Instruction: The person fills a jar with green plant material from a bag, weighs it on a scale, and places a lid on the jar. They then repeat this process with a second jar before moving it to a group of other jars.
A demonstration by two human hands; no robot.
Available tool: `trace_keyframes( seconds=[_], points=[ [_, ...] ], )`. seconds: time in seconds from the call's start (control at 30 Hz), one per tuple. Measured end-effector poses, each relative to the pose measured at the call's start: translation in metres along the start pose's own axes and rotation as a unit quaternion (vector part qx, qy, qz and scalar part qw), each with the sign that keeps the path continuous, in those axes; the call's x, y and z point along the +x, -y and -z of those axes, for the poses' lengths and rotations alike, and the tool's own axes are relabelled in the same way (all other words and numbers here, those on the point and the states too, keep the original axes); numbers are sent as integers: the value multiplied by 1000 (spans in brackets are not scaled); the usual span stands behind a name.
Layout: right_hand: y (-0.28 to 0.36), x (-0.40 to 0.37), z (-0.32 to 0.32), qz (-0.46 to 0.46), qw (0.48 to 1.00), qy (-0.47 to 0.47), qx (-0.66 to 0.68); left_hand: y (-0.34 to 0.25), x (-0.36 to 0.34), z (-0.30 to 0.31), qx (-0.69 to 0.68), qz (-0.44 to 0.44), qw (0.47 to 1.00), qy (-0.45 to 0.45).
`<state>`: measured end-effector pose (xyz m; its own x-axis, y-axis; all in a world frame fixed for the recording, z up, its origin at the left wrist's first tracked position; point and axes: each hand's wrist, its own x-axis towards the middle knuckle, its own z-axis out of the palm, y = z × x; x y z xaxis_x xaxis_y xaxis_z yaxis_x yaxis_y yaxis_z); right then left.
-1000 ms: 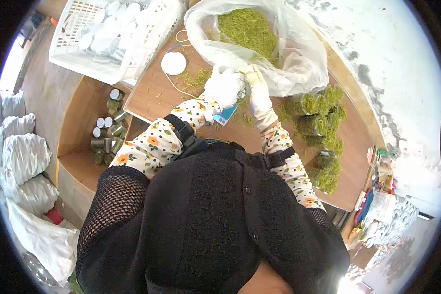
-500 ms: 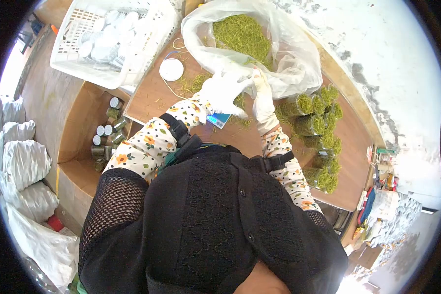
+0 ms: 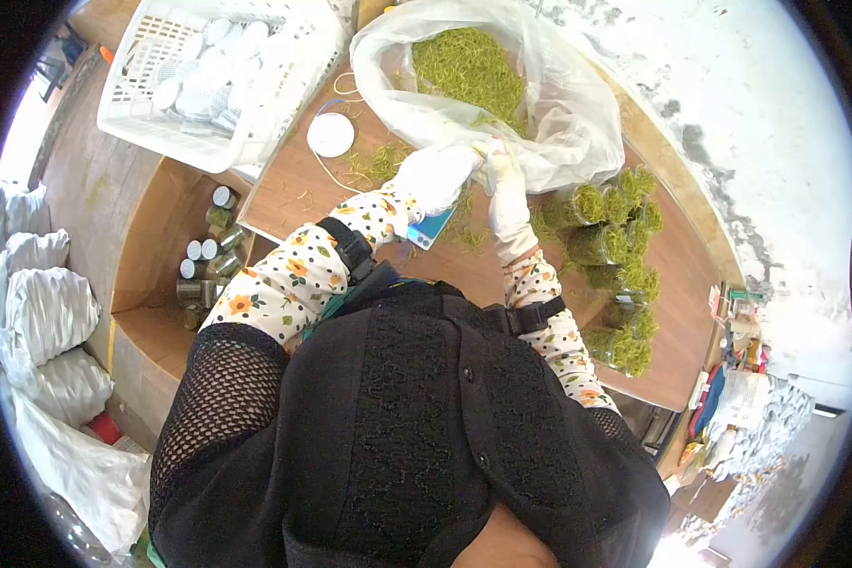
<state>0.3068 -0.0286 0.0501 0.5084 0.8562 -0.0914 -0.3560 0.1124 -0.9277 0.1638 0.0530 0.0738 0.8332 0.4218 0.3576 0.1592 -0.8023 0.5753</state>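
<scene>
My left hand (image 3: 437, 177), in a white glove washed out by glare, is closed beside the near rim of a clear plastic bag (image 3: 568, 142). My right hand (image 3: 505, 189), also gloved, has its fingers drawn together at that same rim; what is in them is too small to make out. The fingertips of both hands are close to each other. Inside the bag lies a heap of green-yellow dried shreds (image 3: 469, 71). Partly under my left hand is a blue digital scale (image 3: 430, 230). Loose shreds are scattered on the brown table (image 3: 677, 275) around it.
Several clear jars filled with shreds (image 3: 596, 244) stand right of my right hand. A white round lid (image 3: 331, 135) lies at left. A white plastic basket (image 3: 123, 109) holds lids, and a cardboard box (image 3: 142, 284) below contains several capped jars. White sacks (image 3: 52, 312) line the left.
My left hand has gone from spread fingers with the thumb apart to fingers drawn together, and more of the scale shows. My right hand stays by the bag rim.
</scene>
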Motion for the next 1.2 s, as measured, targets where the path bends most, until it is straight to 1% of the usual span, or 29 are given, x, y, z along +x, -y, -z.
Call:
trace_keyframes(
  seconds=[0.1, 0.2, 0.3, 0.4, 0.43, 0.47, 0.5, 0.53, 0.6, 0.63, 0.67, 0.7, 0.73, 0.77, 0.8, 0.83, 0.87, 0.9, 0.93, 1.0, 1.1, 1.13, 1.2],
  points=[
    [-1, 0, 4, 16, 1000, 0, -14, 4, 1, -6, 114, -36, 993, 18],
    [-1, -1, 4, 29, 999, 21, 3, 9, 3, -9, 157, -89, 982, 64],
    [7, -3, 1, 15, 1000, 1, 2, 4, 6, -2, 139, -44, 983, 113],
    [-1, 2, 10, 47, 999, -18, 7, 12, 37, 12, 106, -35, 986, 125],
    [0, 2, 11, 40, 999, -12, 5, 33, 50, 4, -165, 35, 982, 83],
    [0, 1, 13, 33, 999, -6, 3, 63, 61, -12, -422, 104, 900, 33],
    [1, 1, 15, 27, 1000, 1, 1, 72, 59, -13, -528, 120, 841, -13],
    [2, 2, 14, 12, 1000, -1, -15, 68, 56, -1, -624, 126, 769, -62],
    [5, 4, 12, -17, 999, -3, -45, 60, 23, 41, -573, 48, 806, -144],
    [3, 8, 13, -34, 997, 7, -65, 47, 5, 58, -431, 111, 892, -77],
    [0, 14, 15, -52, 995, 17, -85, 34, -14, 74, -274, 171, 946, -7],
    [-5, 21, 17, -69, 992, 26, -105, 41, -28, 66, -169, 197, 965, 43],
    [-12, 32, 21, -69, 988, 49, -130, 47, -42, 59, -62, 213, 970, 98],
    [-21, 45, 24, -69, 983, 74, -155, 62, -56, 35, -16, 201, 971, 131],
    [-26, 52, 24, -69, 976, 100, -182, 53, -60, 32, -29, 224, 960, 169],
    [-19, 49, 15, -20, 948, 129, -290, 42, -60, 27, -31, 230, 960, 154],
    [-12, 47, 4, 32, 905, 159, -394, 36, -57, 21, -44, 234, 961, 142],
    [0, 41, -11, 83, 846, 187, -492, 31, -54, 16, -56, 238, 961, 129],
    [15, 34, -30, 133, 805, 221, -534, 26, -51, 15, -65, 241, 961, 118],
    [40, 12, -63, 230, 707, 285, -605, 18, -46, 15, -82, 245, 961, 95],
    [23, -12, -54, 313, 586, 229, -711, 20, -42, 9, -83, 244, 959, 119],
    [19, -13, -49, 303, 542, 231, -749, 17, -42, 18, -133, 251, 952, 114],
    [18, -21, -43, 283, 571, 231, -735, 25, -47, 11, -107, 245, 957, 108]
  ],
)
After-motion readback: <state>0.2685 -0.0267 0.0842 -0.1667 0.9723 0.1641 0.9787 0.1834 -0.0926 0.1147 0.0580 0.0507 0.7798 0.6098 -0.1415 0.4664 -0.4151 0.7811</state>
